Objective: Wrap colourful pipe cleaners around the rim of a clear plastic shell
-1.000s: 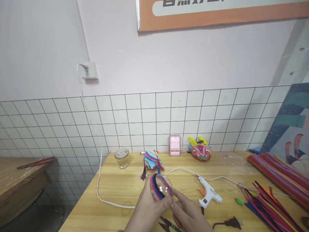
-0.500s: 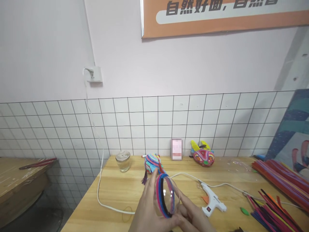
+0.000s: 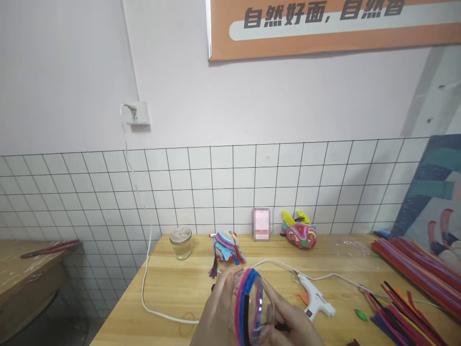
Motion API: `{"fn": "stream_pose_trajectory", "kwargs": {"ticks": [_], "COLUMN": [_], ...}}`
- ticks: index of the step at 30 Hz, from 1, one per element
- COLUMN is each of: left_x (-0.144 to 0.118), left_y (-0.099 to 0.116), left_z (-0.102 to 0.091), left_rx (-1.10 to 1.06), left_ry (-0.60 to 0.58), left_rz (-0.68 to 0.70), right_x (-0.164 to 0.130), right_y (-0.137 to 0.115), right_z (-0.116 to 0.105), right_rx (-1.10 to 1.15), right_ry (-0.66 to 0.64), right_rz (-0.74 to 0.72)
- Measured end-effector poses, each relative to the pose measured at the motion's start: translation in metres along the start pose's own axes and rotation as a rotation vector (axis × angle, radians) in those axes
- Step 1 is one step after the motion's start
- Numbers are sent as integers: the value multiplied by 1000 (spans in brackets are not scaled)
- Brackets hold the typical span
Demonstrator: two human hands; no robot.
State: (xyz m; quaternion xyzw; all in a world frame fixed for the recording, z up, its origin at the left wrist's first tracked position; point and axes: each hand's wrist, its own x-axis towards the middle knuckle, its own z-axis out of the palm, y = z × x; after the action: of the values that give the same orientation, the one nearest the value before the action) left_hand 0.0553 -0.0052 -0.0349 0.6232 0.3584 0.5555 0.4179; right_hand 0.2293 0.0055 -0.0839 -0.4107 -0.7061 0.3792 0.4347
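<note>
Wooden table (image 3: 180, 293) | one glue gun (image 3: 315, 298) | left hand (image 3: 219, 312), right hand (image 3: 295, 327) both grip one clear dome (image 3: 252, 307)

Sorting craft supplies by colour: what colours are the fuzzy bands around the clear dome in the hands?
Head view: the bands are pink, black and blue, wrapped around the clear dome.

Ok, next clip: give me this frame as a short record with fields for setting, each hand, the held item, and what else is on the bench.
setting: wooden workbench against a tiled wall
left hand: grips the clear dome's left side
right hand: supports it from the right
held item: clear plastic dome ringed with pink, blue and black pipe cleaners
nearby: white glue gun, glass jar, two colourful craft figures, loose pipe cleaners
</note>
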Motion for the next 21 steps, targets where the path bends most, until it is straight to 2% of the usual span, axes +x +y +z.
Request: {"fn": "stream_pose_trajectory", "kwargs": {"ticks": [3, 7, 9, 12, 15, 18, 21], "left_x": [0, 0, 0, 0, 0, 5, 15], "left_y": [2, -7, -12, -15, -15, -17, -28], "left_z": [0, -2, -5, -6, 0, 9, 13], "left_rx": [66, 74, 82, 98, -79, -337, -499], "left_ry": [-18, -19, -26, -15, 42, 117, 142], "left_rz": [44, 244, 289, 128, -64, -106, -115], "right_x": [0, 0, 0, -2, -3, -4, -4], "right_y": [7, 2, -4, -9, -14, -24, -37], "right_z": [1, -1, -2, -3, -5, -5, -5], "right_rx": [17, 80, 132, 136, 28, -30, -29], "right_ry": [-12, -39, -56, -55, -20, 2, 23], "right_rz": [-35, -28, -7, 21, 38, 66, 107]}}
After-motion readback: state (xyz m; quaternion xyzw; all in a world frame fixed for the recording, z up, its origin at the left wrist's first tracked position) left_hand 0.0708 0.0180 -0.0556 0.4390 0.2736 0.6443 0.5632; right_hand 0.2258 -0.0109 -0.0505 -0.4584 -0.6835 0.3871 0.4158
